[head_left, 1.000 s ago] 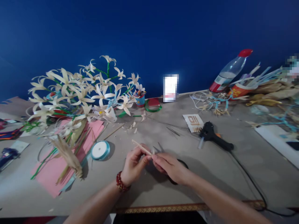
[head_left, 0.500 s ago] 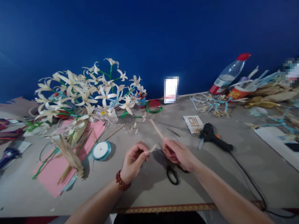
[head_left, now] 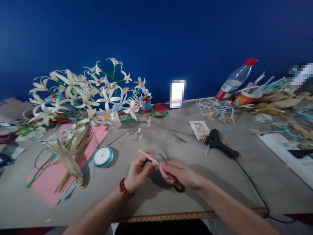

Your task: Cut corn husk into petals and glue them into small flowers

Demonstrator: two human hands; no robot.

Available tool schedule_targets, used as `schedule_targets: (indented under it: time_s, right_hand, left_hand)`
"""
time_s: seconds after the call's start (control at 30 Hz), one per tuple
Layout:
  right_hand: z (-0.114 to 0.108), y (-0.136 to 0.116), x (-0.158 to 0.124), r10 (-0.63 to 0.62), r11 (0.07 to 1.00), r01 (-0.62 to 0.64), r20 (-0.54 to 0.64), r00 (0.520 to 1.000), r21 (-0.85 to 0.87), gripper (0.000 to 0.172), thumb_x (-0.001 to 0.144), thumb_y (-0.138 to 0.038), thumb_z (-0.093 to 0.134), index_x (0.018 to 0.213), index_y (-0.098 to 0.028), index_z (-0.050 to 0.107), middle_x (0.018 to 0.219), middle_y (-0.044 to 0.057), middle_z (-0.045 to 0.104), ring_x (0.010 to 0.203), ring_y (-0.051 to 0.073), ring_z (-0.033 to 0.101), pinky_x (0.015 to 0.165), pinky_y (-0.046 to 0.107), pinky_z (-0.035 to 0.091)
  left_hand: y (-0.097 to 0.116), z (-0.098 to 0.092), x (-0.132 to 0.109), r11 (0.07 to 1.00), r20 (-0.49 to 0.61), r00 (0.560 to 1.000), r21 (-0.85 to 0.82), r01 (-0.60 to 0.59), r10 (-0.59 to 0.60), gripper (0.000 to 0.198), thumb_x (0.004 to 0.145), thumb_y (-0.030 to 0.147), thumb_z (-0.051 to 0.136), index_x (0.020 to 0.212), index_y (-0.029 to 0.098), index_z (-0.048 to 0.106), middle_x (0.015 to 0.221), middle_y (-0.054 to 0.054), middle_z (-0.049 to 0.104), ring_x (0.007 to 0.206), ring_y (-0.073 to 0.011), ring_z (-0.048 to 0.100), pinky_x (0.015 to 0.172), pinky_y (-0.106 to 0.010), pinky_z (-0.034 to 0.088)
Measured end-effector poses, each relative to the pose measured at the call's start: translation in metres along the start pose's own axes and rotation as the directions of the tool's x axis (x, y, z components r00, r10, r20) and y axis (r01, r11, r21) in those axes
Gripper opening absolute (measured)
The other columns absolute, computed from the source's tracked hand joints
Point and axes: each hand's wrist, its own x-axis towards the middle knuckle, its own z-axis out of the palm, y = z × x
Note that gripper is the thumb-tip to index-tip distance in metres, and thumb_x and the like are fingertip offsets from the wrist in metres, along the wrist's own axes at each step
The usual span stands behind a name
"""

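Observation:
A thin pale stick lies slantwise across the fingers of my left hand, which is closed with thumb and fingertips pressed on it. My right hand is closed too, its fingertips pinching the stick's lower right end, almost touching my left thumb. Under the right hand lies a pair of black scissors; the blade tips and part of one handle loop show, the rest is covered. The small petal-like piece is not distinguishable between the hands.
White flowers on green stems stand at the back left. Pink paper with dry husks and a ribbon spool are at left. A black glue gun with cable, a tilted bottle and a red cup are at right.
My right hand has swung the stick down and left to my left hand, where it now lies across the fingers. The small pale piece in my left fingertips no longer shows. The view shifted slightly.

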Motion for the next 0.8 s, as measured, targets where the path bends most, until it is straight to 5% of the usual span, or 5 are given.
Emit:
schedule_targets:
  time_s: [0.17,0.27,0.5,0.67,0.8]
  right_hand:
    - [-0.014,-0.008,-0.006,-0.123,0.946,0.115,0.01,0.992,0.302,0.055,0.086,-0.065,0.046,0.054,-0.022,0.035,0.043,-0.011,0.025,0.035,0.006,0.017,0.035,0.02,0.015]
    - [-0.013,-0.005,0.002,-0.108,0.992,0.125,-0.307,0.946,0.036,0.051,0.087,-0.065,0.044,0.061,-0.021,0.041,0.048,-0.01,0.026,0.039,0.006,0.016,0.037,0.02,0.013]
    - [0.007,0.01,0.013,-0.262,0.846,0.074,-0.291,0.92,-0.528,0.056,0.094,-0.061,0.032,0.057,-0.019,0.042,0.055,-0.003,0.041,0.054,0.011,0.038,0.052,0.025,0.029]
    - [0.003,0.008,0.005,0.027,1.0,-0.027,-0.07,0.997,-0.003,0.054,0.089,-0.065,0.041,0.056,-0.021,0.038,0.044,-0.009,0.031,0.038,0.007,0.022,0.037,0.021,0.017]
    - [-0.007,0.0,-0.004,-0.071,0.965,0.038,0.118,0.99,0.26,0.056,0.087,-0.065,0.043,0.053,-0.022,0.035,0.041,-0.01,0.028,0.034,0.006,0.02,0.035,0.02,0.016]
  left_hand:
    - [-0.001,-0.002,0.004,0.971,-0.091,0.977,-0.159,0.178,-0.194,0.017,0.085,0.031,0.063,0.079,0.016,0.059,0.073,0.001,0.052,0.06,-0.0087,0.048,0.057,-0.021,0.041]
    - [0.002,0.002,0.004,0.959,-0.088,0.977,-0.225,0.172,-0.196,0.016,0.085,0.029,0.063,0.079,0.016,0.058,0.077,0.001,0.052,0.059,-0.0075,0.049,0.056,-0.02,0.041]
    - [0.002,0.005,-0.002,0.985,-0.054,0.988,-0.103,0.136,-0.142,0.017,0.086,0.029,0.062,0.078,0.015,0.06,0.074,-0.002,0.056,0.064,-0.0107,0.049,0.059,-0.022,0.041]
    - [0.003,0.001,-0.002,1.0,-0.003,1.0,0.007,0.015,-0.015,0.013,0.087,0.027,0.06,0.081,0.015,0.062,0.081,-0.005,0.058,0.076,-0.0148,0.052,0.068,-0.026,0.043]
    - [-0.002,-0.003,0.002,0.991,-0.042,0.991,-0.053,0.124,-0.127,0.015,0.087,0.03,0.06,0.081,0.016,0.059,0.077,-0.002,0.054,0.067,-0.0117,0.05,0.06,-0.023,0.04]
